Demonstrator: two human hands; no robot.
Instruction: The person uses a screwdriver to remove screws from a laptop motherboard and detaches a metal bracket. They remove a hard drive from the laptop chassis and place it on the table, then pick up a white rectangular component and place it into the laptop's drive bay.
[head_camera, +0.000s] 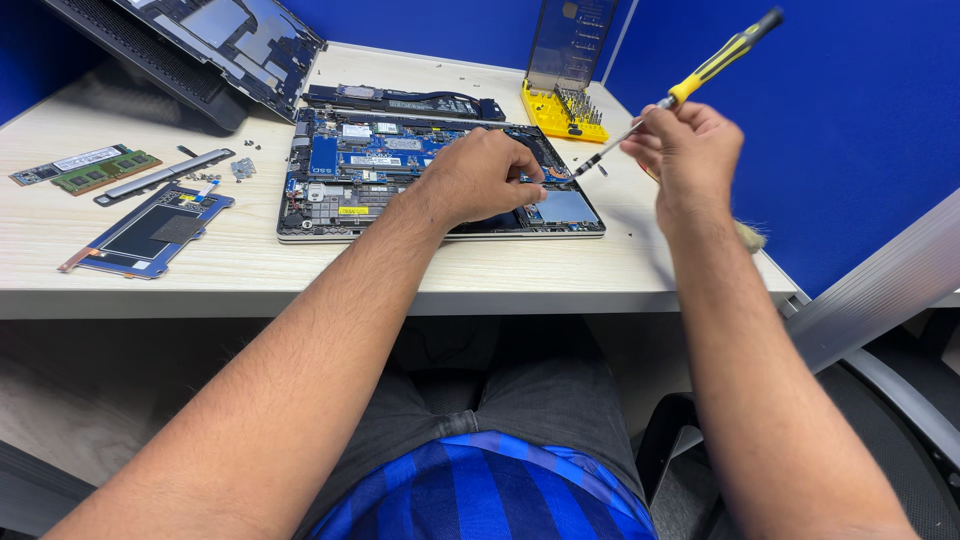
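Head view, one frame. My left hand (480, 178) rests palm-down on the opened laptop base with its exposed blue circuit board (345, 175), fingers curled loosely over the right-hand part of the chassis; I cannot tell whether anything is pinched beneath it. My right hand (685, 150) is closed around the slim yellow-and-black precision screwdriver (700, 72), held tilted, handle up and to the right, tip (578, 172) angled down at the board's right edge, just beside the left fingertips. The laptop base lies flat near the front edge of the pale wood-grain desk (250, 270). Judged from the layout, disassembly is well along: the dark bottom cover (215, 45) leans at the back left, a long black battery pack (400, 100) lies behind the base, two green memory sticks (85, 168), a grey metal strip (165, 175) and a blue-framed flat panel (150, 232) sit off to the left, loose screws (242, 168) near them. The main board remains seated. The yellow bit holder with clear lid (562, 110) stands open behind.
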